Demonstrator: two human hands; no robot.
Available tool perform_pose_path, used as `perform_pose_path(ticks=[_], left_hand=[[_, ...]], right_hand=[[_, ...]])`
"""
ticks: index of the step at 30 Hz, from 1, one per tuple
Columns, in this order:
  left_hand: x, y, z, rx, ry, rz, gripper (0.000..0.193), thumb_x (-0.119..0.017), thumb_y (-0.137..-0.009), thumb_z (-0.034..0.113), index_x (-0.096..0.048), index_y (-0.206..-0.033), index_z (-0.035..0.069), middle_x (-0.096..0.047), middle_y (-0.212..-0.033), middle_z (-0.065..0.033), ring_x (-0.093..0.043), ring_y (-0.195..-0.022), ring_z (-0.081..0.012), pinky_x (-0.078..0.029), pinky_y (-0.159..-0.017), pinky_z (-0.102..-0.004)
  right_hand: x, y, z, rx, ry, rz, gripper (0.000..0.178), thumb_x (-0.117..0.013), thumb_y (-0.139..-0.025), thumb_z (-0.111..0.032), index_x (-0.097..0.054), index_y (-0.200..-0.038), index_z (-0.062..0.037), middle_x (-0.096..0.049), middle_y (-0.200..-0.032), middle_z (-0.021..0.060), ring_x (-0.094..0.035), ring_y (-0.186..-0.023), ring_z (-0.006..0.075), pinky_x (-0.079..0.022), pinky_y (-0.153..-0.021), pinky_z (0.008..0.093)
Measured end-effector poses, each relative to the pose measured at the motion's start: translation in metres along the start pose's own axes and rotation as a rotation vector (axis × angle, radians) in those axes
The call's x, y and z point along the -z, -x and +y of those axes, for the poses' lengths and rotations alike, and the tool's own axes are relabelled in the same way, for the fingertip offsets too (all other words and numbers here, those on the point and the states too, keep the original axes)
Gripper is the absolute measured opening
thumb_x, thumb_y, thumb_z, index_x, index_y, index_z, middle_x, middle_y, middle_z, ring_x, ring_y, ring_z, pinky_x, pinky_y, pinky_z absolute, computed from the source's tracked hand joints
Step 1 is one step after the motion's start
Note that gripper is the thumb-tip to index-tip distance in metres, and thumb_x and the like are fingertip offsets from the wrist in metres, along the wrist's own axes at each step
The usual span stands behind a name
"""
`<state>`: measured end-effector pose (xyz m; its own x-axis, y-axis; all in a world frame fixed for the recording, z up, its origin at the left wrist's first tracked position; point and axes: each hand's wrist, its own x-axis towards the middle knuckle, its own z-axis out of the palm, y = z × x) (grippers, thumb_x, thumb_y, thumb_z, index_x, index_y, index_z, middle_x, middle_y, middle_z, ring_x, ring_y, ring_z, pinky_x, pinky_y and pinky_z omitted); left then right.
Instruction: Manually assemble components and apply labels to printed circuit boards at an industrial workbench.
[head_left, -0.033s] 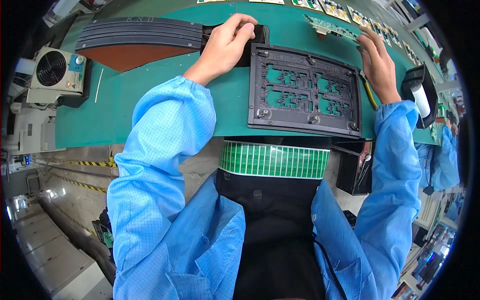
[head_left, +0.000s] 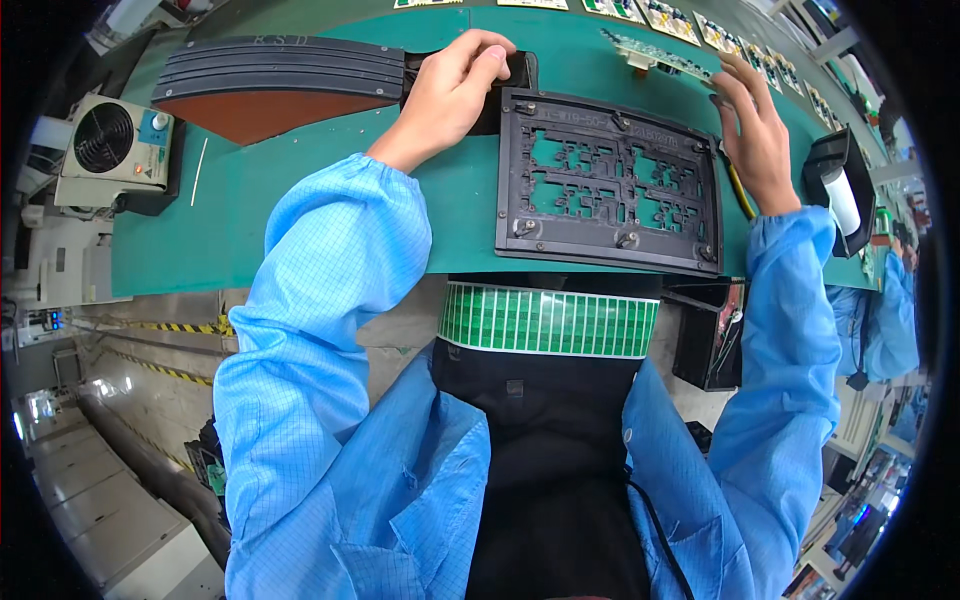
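Note:
My right hand (head_left: 757,135) grips the right end of a green circuit board (head_left: 655,55), between thumb and fingers. The board is seen nearly edge-on, with parts along its underside, above the far side of the green mat. My left hand (head_left: 452,92) is closed, fingers curled toward the thumb, above a dark open box (head_left: 519,75); whatever its fingertips may hold is hidden. Between my hands and nearer to me lies a black frame-like fixture (head_left: 610,185) with cut-outs and several knobs. A yellow-handled tool (head_left: 738,190) lies by its right edge, partly under my right hand.
A long grey-black housing (head_left: 285,75) with a rust-coloured face stands at the back left. Beyond it sits a fan unit (head_left: 115,150). Several boards (head_left: 668,20) line the far edge. A black holder with a white roll (head_left: 842,198) is at the right. Another person's blue sleeve (head_left: 893,325) shows farther right.
My right hand and the circuit board have shifted slightly to the left. My left hand is almost still.

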<state>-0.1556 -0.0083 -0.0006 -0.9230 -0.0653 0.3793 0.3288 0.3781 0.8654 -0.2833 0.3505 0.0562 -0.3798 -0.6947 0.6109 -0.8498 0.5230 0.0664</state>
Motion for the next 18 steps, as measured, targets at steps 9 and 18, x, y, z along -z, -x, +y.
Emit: perform_pose_path(ticks=[9,18], left_hand=[[0.001,0.014,0.045,0.409,1.404,-0.502,0.09,-0.022,-0.104,0.071,-0.047,-0.145,-0.005,-0.066,-0.131,-0.0191,-0.071,-0.102,-0.0257,-0.062,-0.073,-0.039],[-0.006,0.022,0.055,0.665,0.973,-0.03,0.065,-0.043,-0.105,0.06,-0.064,-0.124,0.002,-0.072,-0.121,-0.0132,-0.07,-0.107,-0.0242,-0.056,-0.097,-0.0403]], right_hand=[[0.024,-0.009,-0.128,0.296,-0.109,0.274,0.038,-0.074,-0.071,0.008,-0.075,-0.107,-0.0048,-0.065,-0.128,0.0216,-0.07,-0.107,0.0374,-0.06,-0.087,0.0408],[0.071,0.023,-0.104,-0.012,-0.326,0.144,0.041,-0.061,-0.101,-0.027,-0.06,-0.125,0.0069,-0.062,-0.13,0.0234,-0.06,-0.121,0.0344,-0.045,-0.106,0.0428]])
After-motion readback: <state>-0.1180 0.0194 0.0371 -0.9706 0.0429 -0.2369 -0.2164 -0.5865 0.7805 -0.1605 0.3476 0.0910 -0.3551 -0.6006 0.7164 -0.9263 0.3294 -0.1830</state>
